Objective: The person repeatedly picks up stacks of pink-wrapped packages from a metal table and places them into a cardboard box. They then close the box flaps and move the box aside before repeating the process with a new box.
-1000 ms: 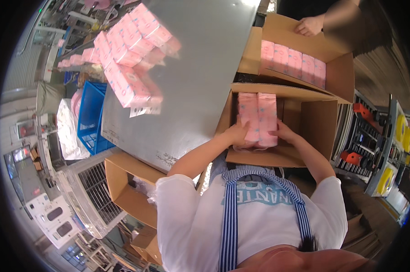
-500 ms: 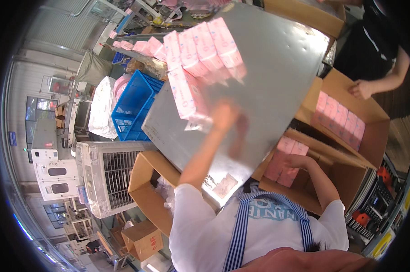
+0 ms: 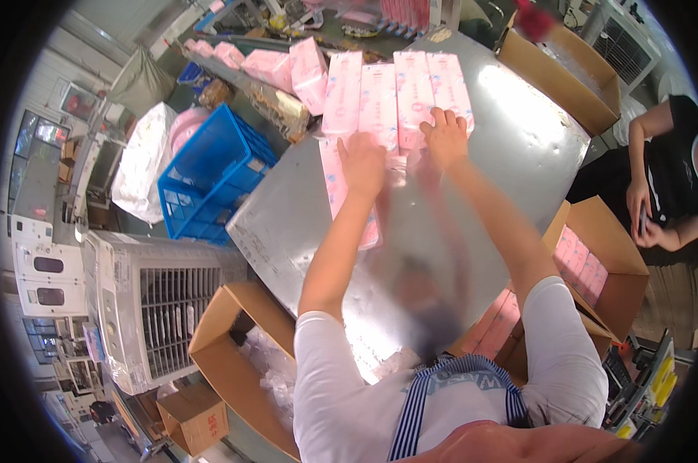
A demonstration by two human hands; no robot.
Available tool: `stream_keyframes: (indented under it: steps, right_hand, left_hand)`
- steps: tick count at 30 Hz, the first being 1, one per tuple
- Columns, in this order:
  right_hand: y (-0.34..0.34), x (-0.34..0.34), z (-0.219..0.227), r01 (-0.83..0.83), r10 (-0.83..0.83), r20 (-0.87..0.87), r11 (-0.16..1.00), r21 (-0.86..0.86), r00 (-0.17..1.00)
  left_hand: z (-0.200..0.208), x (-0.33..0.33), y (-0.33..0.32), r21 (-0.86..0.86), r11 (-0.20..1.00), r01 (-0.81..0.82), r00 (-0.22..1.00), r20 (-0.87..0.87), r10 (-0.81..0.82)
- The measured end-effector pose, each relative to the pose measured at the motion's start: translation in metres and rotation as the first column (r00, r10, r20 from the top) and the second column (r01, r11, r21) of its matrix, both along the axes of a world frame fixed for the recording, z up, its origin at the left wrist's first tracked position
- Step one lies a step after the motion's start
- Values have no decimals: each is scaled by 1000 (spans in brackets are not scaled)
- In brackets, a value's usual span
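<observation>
Right hand (image 3: 447, 139) shifted from carton (image 3: 513, 355) to pink packs (image 3: 412, 83) on metal table (image 3: 536, 154); left hand (image 3: 364, 163) alongside. Fingers part-curled, can't tell if clamped. Carton right of table looks part-filled; packs remain on table.

On the pink packs (image 3: 378, 104) under my fingers I see small dark-pink print running lengthwise, a ring-shaped mark and light blue patches; the characters are too small and soft for me to read. My left hand (image 3: 362, 163) and right hand (image 3: 447, 140) cover some of the wrappers at the near ends. Across the chest of my white shirt (image 3: 337, 393) run large pale blue letters, of which only part shows between the blue-striped straps (image 3: 412, 405). At lower left, a small brown carton (image 3: 181, 413) bears red characters on one side. Inside the open box (image 3: 627, 285) at my right, any pack print is too tiny to tell.
</observation>
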State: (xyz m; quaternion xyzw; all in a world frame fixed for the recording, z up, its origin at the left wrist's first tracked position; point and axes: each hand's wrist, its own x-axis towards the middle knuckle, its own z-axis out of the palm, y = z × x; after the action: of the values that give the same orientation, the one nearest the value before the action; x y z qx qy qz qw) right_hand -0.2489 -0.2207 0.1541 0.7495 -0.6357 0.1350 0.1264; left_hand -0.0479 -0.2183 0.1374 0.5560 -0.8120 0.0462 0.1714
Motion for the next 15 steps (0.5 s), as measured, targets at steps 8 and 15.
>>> stream_keyframes:
  steps: [8, 15]
  right_hand:
    - [131, -49, -13, -279, 185, 397, 940, 196, 899]
    - [103, -29, -10, -451, -664, 744, 689, 567, -77]
  left_hand:
    - [39, 99, 100, 152, 980, 129, 861, -508, -35]
    - [-79, 113, 57, 745, 477, 466, 229, -622, 748]
